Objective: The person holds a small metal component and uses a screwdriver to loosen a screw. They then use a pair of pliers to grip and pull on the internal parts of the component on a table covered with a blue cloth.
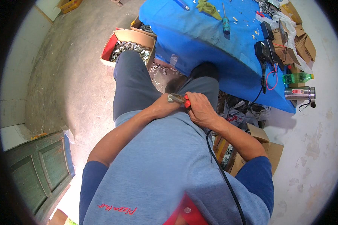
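Both hands meet in front of my lap. A pair of pliers with red grips is held in my right hand, its fingers wrapped round the grips. The metal jaws point left, toward my left hand. That hand is closed beside the jaws, around a small shiny piece that I cannot make out, partly hidden by the fingers and the jaws.
Ahead stands a table under a blue cloth, bearing a screwdriver, a green cloth and black power adapters. Small metal parts fill a cardboard box by my left knee. A green bottle and steel flask lie at right.
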Demonstrator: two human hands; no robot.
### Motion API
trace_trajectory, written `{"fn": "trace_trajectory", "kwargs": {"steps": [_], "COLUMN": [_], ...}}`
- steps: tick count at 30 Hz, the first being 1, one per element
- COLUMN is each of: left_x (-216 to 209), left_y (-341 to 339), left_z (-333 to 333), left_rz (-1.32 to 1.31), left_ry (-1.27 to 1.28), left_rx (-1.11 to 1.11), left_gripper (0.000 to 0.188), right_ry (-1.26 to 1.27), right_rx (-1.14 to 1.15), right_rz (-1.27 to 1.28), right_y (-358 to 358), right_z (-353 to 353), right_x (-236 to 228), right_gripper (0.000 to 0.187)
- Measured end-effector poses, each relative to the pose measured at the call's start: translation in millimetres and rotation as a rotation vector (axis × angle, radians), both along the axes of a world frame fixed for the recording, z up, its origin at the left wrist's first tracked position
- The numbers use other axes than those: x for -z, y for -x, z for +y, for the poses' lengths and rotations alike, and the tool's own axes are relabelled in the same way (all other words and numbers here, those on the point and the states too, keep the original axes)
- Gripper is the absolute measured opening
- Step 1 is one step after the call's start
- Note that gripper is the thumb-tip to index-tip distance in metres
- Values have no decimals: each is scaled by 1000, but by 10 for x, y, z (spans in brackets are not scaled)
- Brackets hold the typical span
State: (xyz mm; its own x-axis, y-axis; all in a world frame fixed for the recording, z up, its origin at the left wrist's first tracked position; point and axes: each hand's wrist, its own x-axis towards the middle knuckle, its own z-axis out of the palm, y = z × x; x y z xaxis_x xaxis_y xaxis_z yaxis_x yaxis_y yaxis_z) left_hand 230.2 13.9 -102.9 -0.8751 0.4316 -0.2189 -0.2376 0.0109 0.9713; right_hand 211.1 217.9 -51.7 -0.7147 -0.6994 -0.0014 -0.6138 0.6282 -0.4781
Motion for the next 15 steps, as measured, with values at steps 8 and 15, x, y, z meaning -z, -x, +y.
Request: {"fn": "trace_trajectory", "kwargs": {"steps": [8,15], "left_x": [-5,-4], "left_y": [-8,-48], "left_z": [-1,-2], "left_rz": [32,67], "left_ry": [-7,27], "left_rx": [61,111], "left_gripper": [16,14], "right_ry": [1,52], "right_rx": [-16,-60], "right_rz": [-20,-68], "right_y": [-2,55], "right_z": [32,14], "right_x": [33,160], "right_gripper": [49,43]}}
